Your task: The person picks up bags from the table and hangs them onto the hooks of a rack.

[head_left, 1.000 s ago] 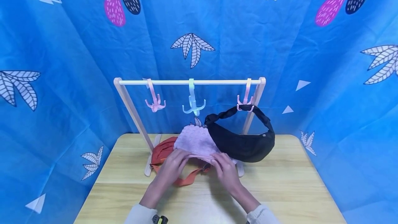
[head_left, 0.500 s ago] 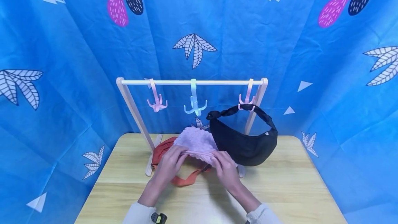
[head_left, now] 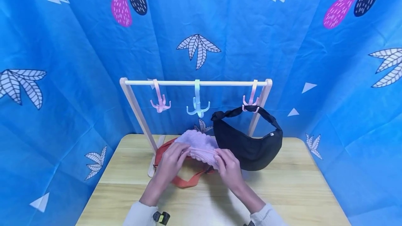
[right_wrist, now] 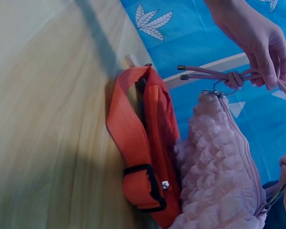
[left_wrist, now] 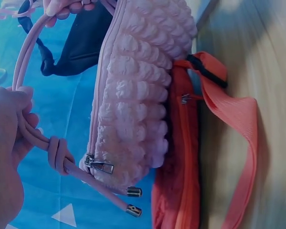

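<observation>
L hand point(head_left: 169, 159) grips one end of the pink cord strap point(left_wrist: 31, 45), fingers pinching it right by the knot point(left_wrist: 59, 155). R hand point(head_left: 229, 166) pinches the other end, thumb vs. fingers, so both are grasping and the strap runs btwn them! Below hangs the pink bag point(left_wrist: 128, 95), bubbly puckered fabric, zip along its top edge, metal zip pull point(left_wrist: 101, 165) at the L-hand end; two metal-capped cord tips point(left_wrist: 134, 192) dangle nearby. In the head view the bag sits mid-scene, btwn the hands & in front of the rack, overlapping the red bag point(right_wrist: 157, 105); whether it touches that one is hard to tell.

Red bag's on the surface point(head_left: 282, 177), toward the L side, w/ its orange strap point(right_wrist: 128, 119) looped out in front & a black buckle point(right_wrist: 138, 169) on it. Over on the R, the black bag point(head_left: 248, 145) hangs by its twisted handle from the R pink hook point(head_left: 250, 95), main body just beside the pink bag. Up on the rack's white bar point(head_left: 226, 83): blue hook point(head_left: 197, 102) near ctr., L pink hook point(head_left: 161, 104) at the other end, nothing hung on either. Behind it all, a blue curtain point(head_left: 267, 44) w/ leaf & triangle prints. Light sleeves at both wrists, dark band point(head_left: 162, 218) on the L one.
</observation>
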Available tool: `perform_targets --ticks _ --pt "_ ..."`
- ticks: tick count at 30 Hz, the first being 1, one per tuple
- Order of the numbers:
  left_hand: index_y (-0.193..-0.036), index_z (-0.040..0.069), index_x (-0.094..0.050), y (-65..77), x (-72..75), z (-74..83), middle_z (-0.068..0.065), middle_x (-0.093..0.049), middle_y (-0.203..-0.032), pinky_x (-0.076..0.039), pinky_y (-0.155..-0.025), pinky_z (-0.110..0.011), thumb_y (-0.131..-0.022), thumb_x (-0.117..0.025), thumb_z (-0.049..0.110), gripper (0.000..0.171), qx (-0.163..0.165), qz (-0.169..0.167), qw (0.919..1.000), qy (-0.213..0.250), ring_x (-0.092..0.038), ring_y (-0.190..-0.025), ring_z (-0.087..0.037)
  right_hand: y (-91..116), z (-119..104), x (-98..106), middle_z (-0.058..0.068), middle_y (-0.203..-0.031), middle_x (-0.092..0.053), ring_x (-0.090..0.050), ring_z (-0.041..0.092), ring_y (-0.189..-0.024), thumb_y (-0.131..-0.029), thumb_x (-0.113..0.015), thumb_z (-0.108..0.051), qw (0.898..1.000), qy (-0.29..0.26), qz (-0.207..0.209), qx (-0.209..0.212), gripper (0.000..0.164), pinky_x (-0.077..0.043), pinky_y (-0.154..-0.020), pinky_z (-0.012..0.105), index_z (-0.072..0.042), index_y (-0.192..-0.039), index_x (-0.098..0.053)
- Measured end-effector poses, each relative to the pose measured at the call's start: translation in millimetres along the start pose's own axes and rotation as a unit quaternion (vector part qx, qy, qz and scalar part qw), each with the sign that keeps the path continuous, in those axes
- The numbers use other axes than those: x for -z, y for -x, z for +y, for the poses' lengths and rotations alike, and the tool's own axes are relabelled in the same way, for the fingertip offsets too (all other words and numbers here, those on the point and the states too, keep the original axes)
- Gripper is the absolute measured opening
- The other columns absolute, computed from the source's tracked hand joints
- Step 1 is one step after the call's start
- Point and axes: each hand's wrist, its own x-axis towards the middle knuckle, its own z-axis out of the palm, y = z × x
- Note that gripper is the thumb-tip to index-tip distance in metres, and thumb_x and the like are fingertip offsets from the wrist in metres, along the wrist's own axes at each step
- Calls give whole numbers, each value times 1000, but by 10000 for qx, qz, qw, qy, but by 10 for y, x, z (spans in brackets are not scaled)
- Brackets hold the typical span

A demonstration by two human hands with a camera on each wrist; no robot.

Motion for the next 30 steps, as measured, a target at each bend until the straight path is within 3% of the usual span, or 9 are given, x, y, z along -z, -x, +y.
perform_targets --ticks 5,10,16,22,30 --pt "-116 8 -75 -80 22 -2 -6 -76 -111 -58 -99 -32 -83 -85 2 35 -176 322 9993 86 -73 -109 -24 -78 -31 18 10 -99 -74 -69 23 -92 -88 -73 10 9999 -113 27 -13 24 -52 -93 14 -1 -110 -75" --pt "-117 9 -76 -152 58 6 -6 -76 -113 -53 -106 -24 -88 -81 6 30 -53 327 9993 181 -72 -110 -24 -137 -53 37 10 -99 -74 -70 24 -92 -89 -72 9 9997 -193 55 -101 23 -51 -93 11 -1 -110 -74" --pt "-117 9 -77 -214 96 40 -6 -76 -113 -57 -100 -32 -89 -80 7 28 1 329 9993 197 -73 -108 -24 -166 -80 58 11 -100 -74 -70 25 -92 -89 -72 9 9995 -232 82 -173 24 -50 -95 8 -1 -110 -74" --pt "-117 9 -77 -291 126 69 -7 -75 -112 -55 -101 -23 -90 -79 6 27 -61 463 9984 306 -72 -106 -23 -221 -140 94 12 -104 -74 -71 24 -94 -91 -72 7 9992 -272 88 -272 23 -50 -98 7 -2 -112 -74" --pt "-119 11 -77 -417 179 121 -6 -76 -111 -59 -97 -25 -87 -81 4 33 -177 558 9981 212 -70 -104 -21 -318 -180 150 11 -107 -74 -71 23 -95 -94 -71 3 9984 -379 47 -410 24 -50 -97 7 -4 -116 -74"
